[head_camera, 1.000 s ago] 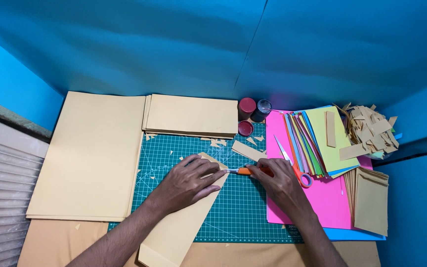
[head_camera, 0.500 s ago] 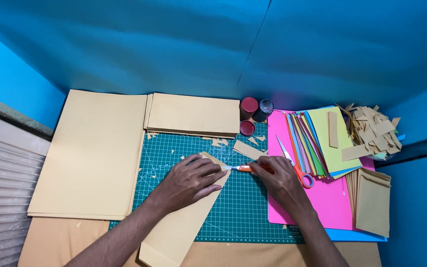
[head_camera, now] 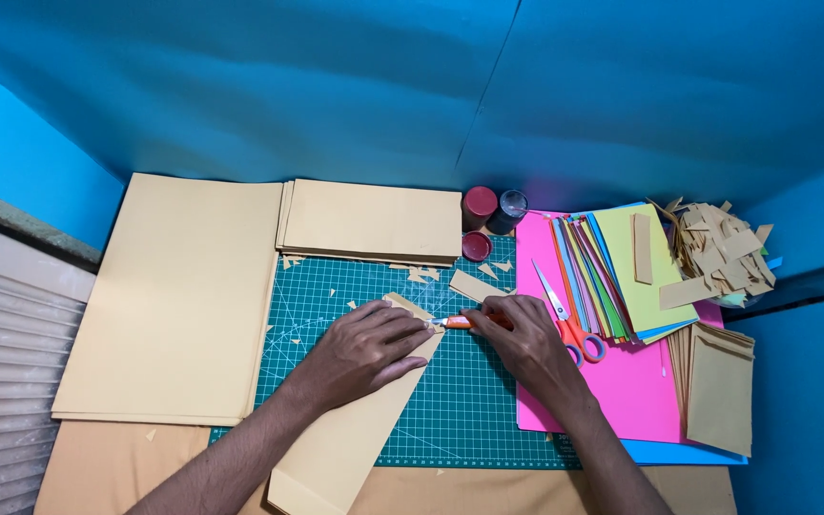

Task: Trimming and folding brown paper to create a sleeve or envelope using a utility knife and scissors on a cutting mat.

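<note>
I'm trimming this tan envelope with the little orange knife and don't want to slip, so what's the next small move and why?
Probably draw the orange knife slowly on along the envelope's edge. The left hand lies flat on the tan envelope, pinning it to the green cutting mat, and the right hand has the blade tip at the envelope's upper corner, close to the left fingertips.

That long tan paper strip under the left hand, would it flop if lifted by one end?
Probably yes: the tan strip looks thin and long, so a lifted end would likely droop. It seems light, since the left hand presses it flat on the green cutting mat while the right hand works an orange cutter at its end. Unheld, it might slide.
</note>
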